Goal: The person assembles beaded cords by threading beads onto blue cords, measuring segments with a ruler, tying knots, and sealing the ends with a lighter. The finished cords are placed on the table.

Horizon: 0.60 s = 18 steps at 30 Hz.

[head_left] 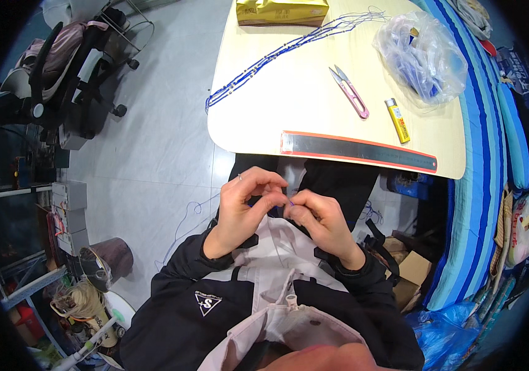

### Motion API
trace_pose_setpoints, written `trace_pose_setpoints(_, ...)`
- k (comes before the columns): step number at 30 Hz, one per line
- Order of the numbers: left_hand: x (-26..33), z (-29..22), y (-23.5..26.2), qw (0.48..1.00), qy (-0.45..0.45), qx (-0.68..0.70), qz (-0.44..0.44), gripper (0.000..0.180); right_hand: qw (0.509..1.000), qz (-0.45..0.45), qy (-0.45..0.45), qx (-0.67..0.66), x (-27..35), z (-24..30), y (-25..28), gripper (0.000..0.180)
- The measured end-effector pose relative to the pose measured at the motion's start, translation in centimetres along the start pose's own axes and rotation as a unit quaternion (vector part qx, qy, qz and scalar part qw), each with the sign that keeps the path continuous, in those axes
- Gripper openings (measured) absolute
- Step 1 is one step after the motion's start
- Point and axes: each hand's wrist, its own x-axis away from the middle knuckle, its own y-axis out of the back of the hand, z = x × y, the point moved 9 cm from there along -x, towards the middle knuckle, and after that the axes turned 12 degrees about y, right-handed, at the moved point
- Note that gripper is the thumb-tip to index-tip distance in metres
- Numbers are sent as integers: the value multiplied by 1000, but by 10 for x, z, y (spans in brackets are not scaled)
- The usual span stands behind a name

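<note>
Close together over my lap, just off the table's near edge, both hands are pinched on a thin blue-purple cord (291,203). My left hand (245,207), with a ring on one finger, is closed with thumb and fingertips together. My right hand (323,221) grips the same cord between thumb and forefinger. Only a short bit of it shows between the fingertips; the rest there is hidden. A loose length of blue thread (182,221) trails down left of my left hand, and more tangled thread (373,213) hangs at the right.
On the pale table (258,120) lie a dark ruler (357,149), pink-handled thread snips (350,93), a yellow lighter (397,121), a bundle of beaded blue cords (264,62), a gold package (282,12) and a clear plastic bag (422,59). Blue-striped bedding (478,142) borders the right side.
</note>
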Motion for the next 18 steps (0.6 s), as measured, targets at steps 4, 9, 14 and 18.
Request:
trace_pose_setpoints(4, -7, -15, -4, 989, -96, -113, 1, 11, 994, -83, -15, -67, -2, -10, 18, 15)
trace_pose_setpoints(9, -11, -11, -7, 988, -98, -121, -3, 5, 984, -124, -4, -127, -2, -19, 21, 16)
trace_pose_setpoints(14, -14, 3, -9, 997, -45, -32, 46, 3, 974, -149, -11, -173, -1, -23, 20, 18)
trace_pose_setpoints(18, -13, 9, -15, 994, -30, 30, 101, 3, 978, -168, 9, -127, 0, -23, 25, 19)
